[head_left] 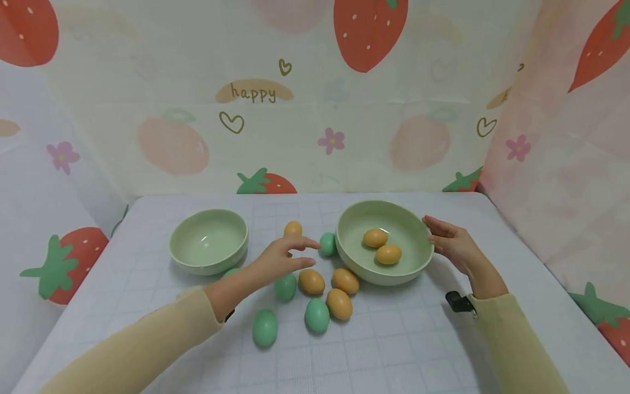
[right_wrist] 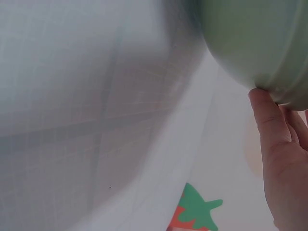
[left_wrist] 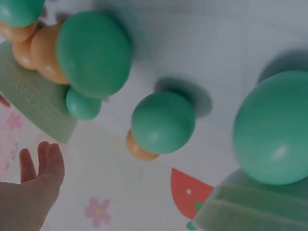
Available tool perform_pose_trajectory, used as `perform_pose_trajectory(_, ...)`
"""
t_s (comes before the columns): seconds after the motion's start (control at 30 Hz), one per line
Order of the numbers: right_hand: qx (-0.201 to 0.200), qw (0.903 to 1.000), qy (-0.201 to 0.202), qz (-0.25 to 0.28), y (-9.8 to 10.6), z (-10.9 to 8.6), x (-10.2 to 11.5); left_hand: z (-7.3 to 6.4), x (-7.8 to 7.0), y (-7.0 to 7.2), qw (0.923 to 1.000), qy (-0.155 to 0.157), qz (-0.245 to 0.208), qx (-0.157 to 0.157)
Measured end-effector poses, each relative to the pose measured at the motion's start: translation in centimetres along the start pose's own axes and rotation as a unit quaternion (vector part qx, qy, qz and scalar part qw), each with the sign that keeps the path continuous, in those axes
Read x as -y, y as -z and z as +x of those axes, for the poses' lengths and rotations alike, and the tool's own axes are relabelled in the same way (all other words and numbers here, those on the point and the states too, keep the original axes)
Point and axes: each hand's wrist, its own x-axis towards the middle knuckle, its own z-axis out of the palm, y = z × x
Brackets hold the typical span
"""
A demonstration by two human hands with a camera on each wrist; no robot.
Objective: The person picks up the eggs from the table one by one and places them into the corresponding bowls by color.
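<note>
My left hand [head_left: 283,260] reaches over the middle of the table, thumb and fingers spread apart with nothing between them. A green egg [head_left: 327,244] lies just beyond its fingertips, beside the larger bowl. An orange-yellow egg [head_left: 292,229] shows behind the hand. My right hand [head_left: 458,246] touches the outer right side of the larger pale green bowl [head_left: 386,278], its fingers fairly straight at the rim. In the right wrist view a fingertip presses under the bowl's rim [right_wrist: 284,62]. Two orange-yellow eggs [head_left: 389,254] lie inside that bowl.
A smaller pale green bowl [head_left: 209,265] stands at the left with no eggs visible inside. Between and in front of the bowls lie more orange-yellow eggs [head_left: 339,304] and several green eggs [head_left: 265,328]. One green egg [head_left: 230,272] is partly hidden behind my left forearm.
</note>
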Motion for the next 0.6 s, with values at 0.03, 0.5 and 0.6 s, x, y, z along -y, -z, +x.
perform_pose_trajectory(0.03,0.0,1.0,0.001,0.0,0.0,0.0,0.0,-0.1,0.3,-0.1,0.9999,-0.009,0.001,0.008)
perform_pose_trajectory(0.5,0.005,0.9999,0.015,-0.003,0.1,0.0,-0.1,-0.6,3.2,-0.8,0.9824,-0.094,0.131,0.095)
perform_pose_trajectory(0.6,0.013,0.9995,0.027,-0.006,0.1,0.0,-0.2,-0.5,3.6,-0.9,0.9795,-0.097,0.146,0.099)
